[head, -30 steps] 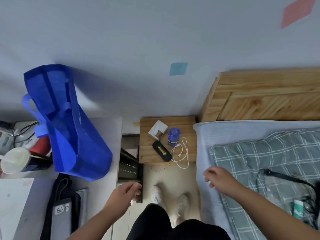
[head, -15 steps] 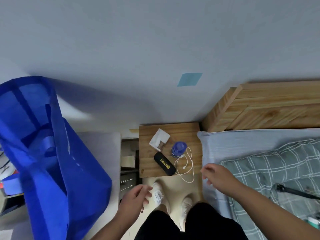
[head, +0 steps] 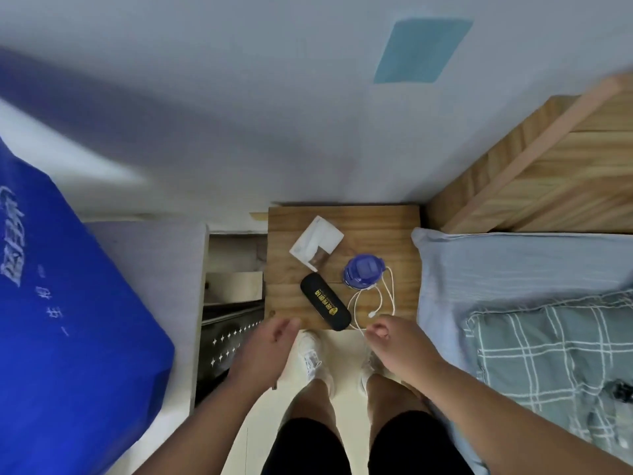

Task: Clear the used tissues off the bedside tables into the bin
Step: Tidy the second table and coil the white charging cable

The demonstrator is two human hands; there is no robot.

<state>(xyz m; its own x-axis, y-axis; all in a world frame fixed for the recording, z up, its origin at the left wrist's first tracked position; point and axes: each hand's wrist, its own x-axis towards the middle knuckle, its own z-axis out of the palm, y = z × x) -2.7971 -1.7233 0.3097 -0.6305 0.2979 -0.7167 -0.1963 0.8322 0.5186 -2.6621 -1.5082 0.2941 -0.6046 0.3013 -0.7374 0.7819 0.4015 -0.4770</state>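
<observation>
White, flat, squarish tissue (head: 317, 245) lies on the bedside table (head: 376, 228); left hand (head: 270, 341) and right hand (head: 388, 337) hover loosely curled, empty.

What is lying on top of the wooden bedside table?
On the table: a white packet, blue-lidded bottle, black case and white cable. Anything beneath them is covered.

Bedside table (head: 376, 221) between bag (head: 68, 303) and bed (head: 513, 269).

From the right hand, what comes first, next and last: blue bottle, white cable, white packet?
1. white cable, right by the right hand, at the bedside table's front edge.
2. blue bottle, mid-table, right side.
3. white packet, farther back and left.
</observation>
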